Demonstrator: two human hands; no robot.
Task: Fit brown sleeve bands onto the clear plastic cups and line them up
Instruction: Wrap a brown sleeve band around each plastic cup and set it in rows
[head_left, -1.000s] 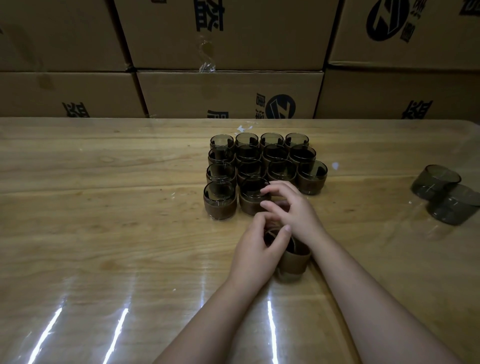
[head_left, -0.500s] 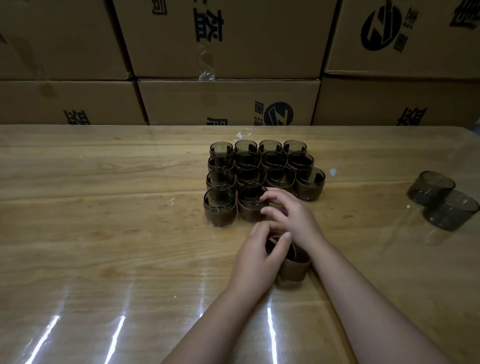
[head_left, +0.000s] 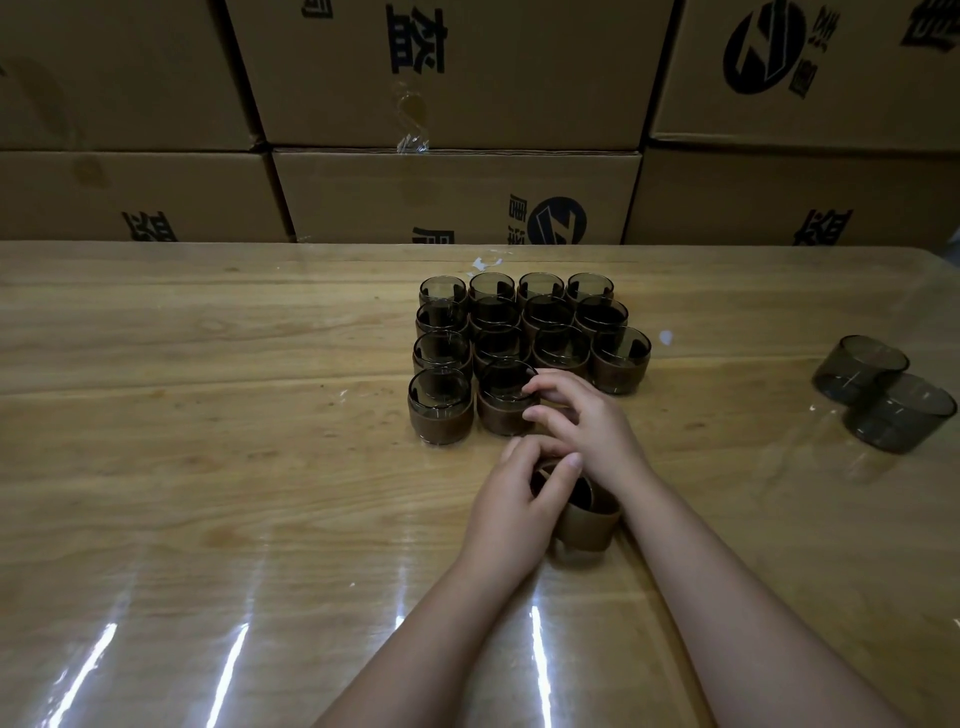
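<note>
Fingers (head_left: 521, 451) of the left hand (head_left: 511, 506) curled round the tilted cup (head_left: 563, 491) and its brown band (head_left: 592, 522) beneath them. The right hand (head_left: 592, 423) lay spread, loosely bent, gripping nothing seen, beside the lined-up cups (head_left: 440, 410). Pushing evenly all round would likely seat the band square.

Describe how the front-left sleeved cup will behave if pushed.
The front-left sleeved cup looks squat and upright, so it would probably slide rather than tip on the glossy table. Clear plastic suggests it is light; its brown band likely aids grip.
</note>
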